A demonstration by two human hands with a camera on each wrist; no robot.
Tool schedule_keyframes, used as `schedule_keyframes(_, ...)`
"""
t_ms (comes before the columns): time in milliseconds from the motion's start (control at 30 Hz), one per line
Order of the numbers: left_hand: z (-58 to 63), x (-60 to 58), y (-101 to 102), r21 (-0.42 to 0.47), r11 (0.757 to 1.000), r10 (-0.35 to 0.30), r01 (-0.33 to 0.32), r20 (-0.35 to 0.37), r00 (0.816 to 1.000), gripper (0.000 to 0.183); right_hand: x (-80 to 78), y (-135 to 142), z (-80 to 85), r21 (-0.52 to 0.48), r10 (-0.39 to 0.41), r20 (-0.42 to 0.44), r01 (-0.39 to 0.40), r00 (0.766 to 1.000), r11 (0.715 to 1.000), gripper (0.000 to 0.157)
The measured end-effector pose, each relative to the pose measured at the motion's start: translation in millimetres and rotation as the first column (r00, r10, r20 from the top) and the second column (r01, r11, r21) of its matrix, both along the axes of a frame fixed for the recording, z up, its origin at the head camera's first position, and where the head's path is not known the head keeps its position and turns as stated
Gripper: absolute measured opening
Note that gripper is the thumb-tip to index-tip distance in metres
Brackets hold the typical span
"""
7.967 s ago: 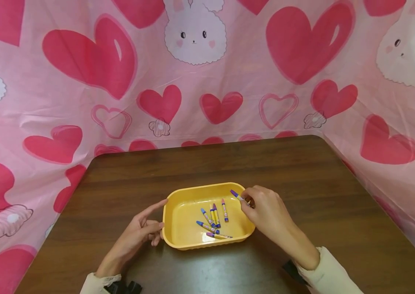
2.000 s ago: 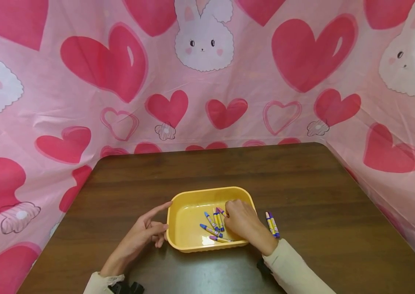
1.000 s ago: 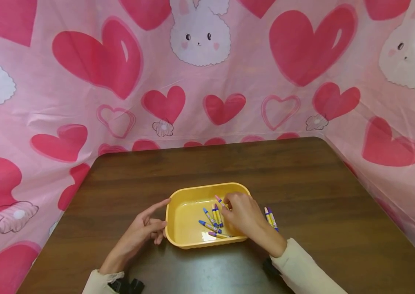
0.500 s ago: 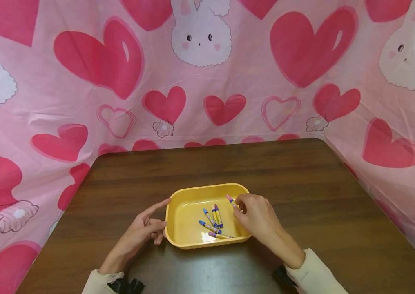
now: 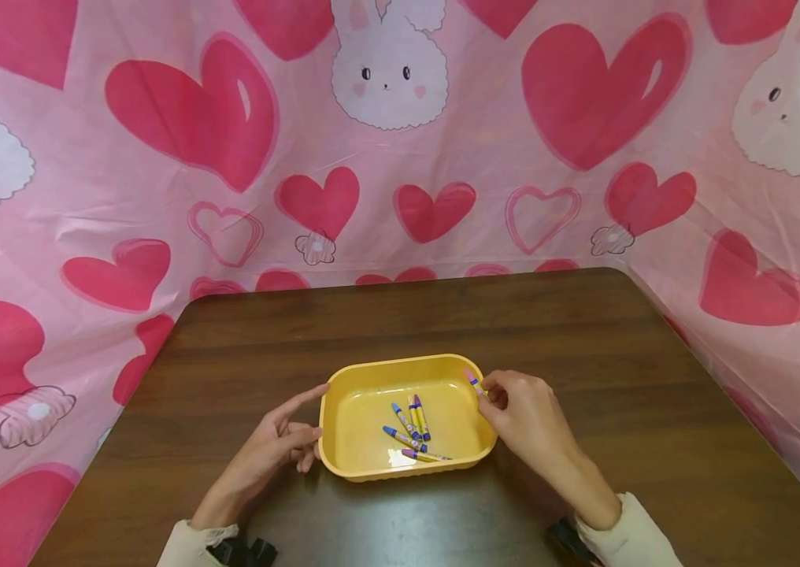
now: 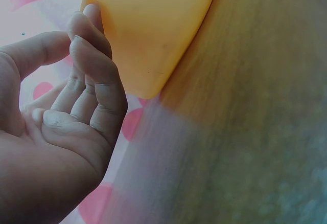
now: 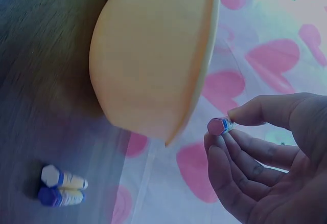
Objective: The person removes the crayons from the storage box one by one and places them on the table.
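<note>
A yellow plastic tray [image 5: 357, 433] holds several crayons [image 5: 410, 425] with blue, purple and peach tips. My left hand [image 5: 272, 445] rests against the tray's left side, index finger straight along the rim and thumb touching the edge. At the tray's right rim, my right hand [image 5: 531, 413] pinches a pink crayon [image 5: 473, 382] between thumb and fingers. In the right wrist view that crayon shows end-on, above the table and beside the tray's outer wall. Two more crayons [image 7: 64, 185], one pale and one purple, lie side by side on the table; my right hand hides them in the head view.
The tray stands on a dark brown wooden table [image 5: 400, 319]. A pink cloth [image 5: 400, 260] with hearts and rabbits hangs around the table's back and sides. Black straps with devices [image 5: 247, 551] are worn at both wrists.
Two crayons have come to lie on the table right of the tray. The right hand has since picked a pink crayon from the tray and moved right to the rim. The left hand stays put.
</note>
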State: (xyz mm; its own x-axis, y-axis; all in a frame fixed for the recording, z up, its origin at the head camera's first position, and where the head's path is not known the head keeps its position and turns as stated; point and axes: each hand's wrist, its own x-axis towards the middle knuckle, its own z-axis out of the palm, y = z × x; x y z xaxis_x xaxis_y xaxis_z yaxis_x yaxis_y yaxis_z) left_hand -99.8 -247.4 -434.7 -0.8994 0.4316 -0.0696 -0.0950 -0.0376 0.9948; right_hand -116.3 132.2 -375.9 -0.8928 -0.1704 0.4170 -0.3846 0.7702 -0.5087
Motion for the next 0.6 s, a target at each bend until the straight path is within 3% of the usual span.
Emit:
schedule_keyframes(367,-0.5,0.0,-0.6,-0.001,1.0,-0.005,0.005,-0.007,1.0,0.062,2.4,26.7,-0.3,-0.071,-0.051,0.027,0.053,0.998,0.996,0.004)
schedule_keyframes(600,0.0,0.3,-0.5,0.002,1.0,-0.004,0.004,-0.004,1.0,0.063,2.1,45.0,-3.3,-0.125,-0.1,0.1,0.112,0.99,0.986,0.005)
